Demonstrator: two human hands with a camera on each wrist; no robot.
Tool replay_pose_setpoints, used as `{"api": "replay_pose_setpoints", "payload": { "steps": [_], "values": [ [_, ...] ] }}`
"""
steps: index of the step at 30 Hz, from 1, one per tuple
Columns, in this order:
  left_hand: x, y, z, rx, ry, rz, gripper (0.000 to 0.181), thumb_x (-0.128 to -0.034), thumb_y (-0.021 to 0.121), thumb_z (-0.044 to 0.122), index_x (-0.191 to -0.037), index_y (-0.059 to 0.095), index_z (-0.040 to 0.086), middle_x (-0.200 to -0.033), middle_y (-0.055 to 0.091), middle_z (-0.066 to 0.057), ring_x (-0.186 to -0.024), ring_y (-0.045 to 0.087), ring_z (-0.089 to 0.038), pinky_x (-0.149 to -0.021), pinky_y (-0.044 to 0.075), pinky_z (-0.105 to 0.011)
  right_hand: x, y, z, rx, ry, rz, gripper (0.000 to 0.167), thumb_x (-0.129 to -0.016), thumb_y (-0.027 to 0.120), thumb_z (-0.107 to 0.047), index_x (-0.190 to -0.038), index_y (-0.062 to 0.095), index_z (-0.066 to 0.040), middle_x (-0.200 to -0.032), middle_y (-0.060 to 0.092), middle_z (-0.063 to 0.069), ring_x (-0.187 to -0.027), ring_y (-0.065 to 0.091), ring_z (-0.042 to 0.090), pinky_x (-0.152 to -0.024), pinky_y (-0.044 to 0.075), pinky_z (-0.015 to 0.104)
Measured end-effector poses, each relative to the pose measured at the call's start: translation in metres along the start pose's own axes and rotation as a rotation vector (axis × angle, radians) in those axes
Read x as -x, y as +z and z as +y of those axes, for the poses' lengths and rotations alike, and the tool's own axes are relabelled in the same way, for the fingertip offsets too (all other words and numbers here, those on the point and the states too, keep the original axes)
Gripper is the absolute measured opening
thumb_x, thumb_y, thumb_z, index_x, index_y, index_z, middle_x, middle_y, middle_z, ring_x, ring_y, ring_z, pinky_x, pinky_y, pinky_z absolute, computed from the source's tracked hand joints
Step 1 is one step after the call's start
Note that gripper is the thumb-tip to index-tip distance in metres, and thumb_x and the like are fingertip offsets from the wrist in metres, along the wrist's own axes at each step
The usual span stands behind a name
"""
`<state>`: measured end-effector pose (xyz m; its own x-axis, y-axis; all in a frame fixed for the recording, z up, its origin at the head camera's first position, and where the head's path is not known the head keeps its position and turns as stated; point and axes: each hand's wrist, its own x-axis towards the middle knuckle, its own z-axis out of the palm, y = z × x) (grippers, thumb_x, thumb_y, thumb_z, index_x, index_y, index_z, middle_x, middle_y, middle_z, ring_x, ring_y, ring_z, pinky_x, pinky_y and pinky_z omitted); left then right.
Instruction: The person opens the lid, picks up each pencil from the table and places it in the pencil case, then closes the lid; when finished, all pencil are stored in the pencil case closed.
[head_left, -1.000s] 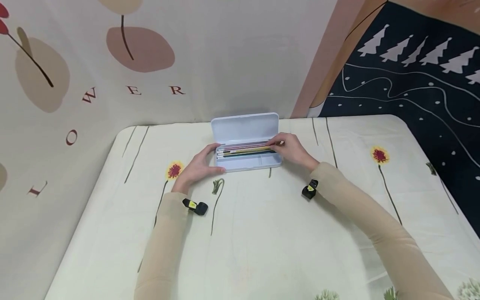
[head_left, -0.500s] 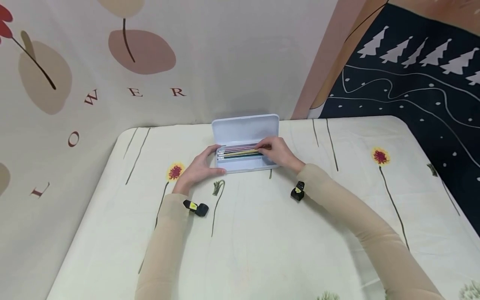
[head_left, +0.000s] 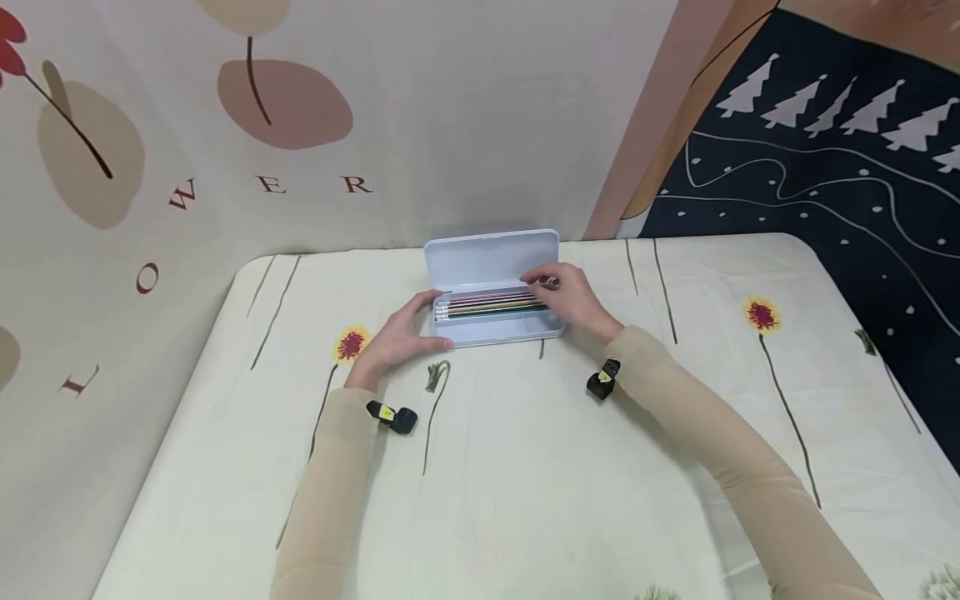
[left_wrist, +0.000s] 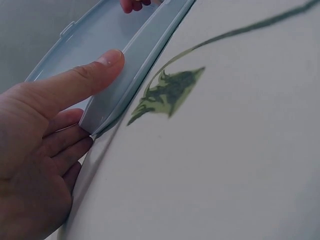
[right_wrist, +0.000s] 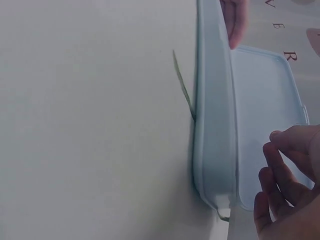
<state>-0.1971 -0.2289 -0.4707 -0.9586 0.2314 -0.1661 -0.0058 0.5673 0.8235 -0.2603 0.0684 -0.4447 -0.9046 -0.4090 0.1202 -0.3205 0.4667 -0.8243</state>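
A light blue pencil case [head_left: 495, 332] stands with its lid [head_left: 491, 257] raised at the back of the table. Several dark and coloured pencils [head_left: 487, 304] lie side by side in it, their pale ends to the left. My left hand [head_left: 393, 342] grips the case's left end, thumb [left_wrist: 95, 72] over the front wall and fingers around the end. My right hand [head_left: 573, 298] hovers over the case's right end, above the pencils. In the right wrist view, this hand's thumb and index fingertips [right_wrist: 272, 145] are close together with nothing visible between them; the pencils are hidden there.
The white flower-printed cloth [head_left: 495, 467] covers the table. Behind the case rises a pale printed wall hanging [head_left: 480, 125], close to the lid. A dark tree-patterned cloth [head_left: 817, 167] hangs at the right.
My right hand moved left along the pencils, then rose and drew back slightly right, uncovering more of their right ends. The left hand kept its grip on the pencil case.
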Motion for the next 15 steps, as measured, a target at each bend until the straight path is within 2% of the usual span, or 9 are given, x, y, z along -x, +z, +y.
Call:
{"api": "replay_pose_setpoints", "payload": {
  "steps": [6,15],
  "values": [
    [0.000,-0.001,0.000,-0.005,0.003,0.002,0.095,-0.0744,0.084,0.025,-0.152,0.030,0.019,-0.156,0.027,-0.009,-0.144,0.016,-0.032,-0.114,0.012,-0.056,0.000,-0.013,0.001,-0.043,-0.021,0.063,0.022,-0.092,0.060,-0.001,-0.112,0.068,0.003,-0.114,0.064,0.016,-0.105,0.055,0.027,-0.091,0.043,0.041],
    [0.000,0.000,-0.001,0.006,-0.015,-0.006,0.093,-0.0761,0.083,0.026,-0.152,0.029,0.022,-0.157,0.025,-0.009,-0.144,0.015,-0.033,-0.113,0.011,-0.058,-0.003,-0.029,-0.003,-0.069,-0.028,0.186,0.026,-0.092,0.060,-0.003,-0.117,0.066,0.003,-0.119,0.061,0.017,-0.111,0.054,0.029,-0.094,0.046,0.044]
  ]
}}
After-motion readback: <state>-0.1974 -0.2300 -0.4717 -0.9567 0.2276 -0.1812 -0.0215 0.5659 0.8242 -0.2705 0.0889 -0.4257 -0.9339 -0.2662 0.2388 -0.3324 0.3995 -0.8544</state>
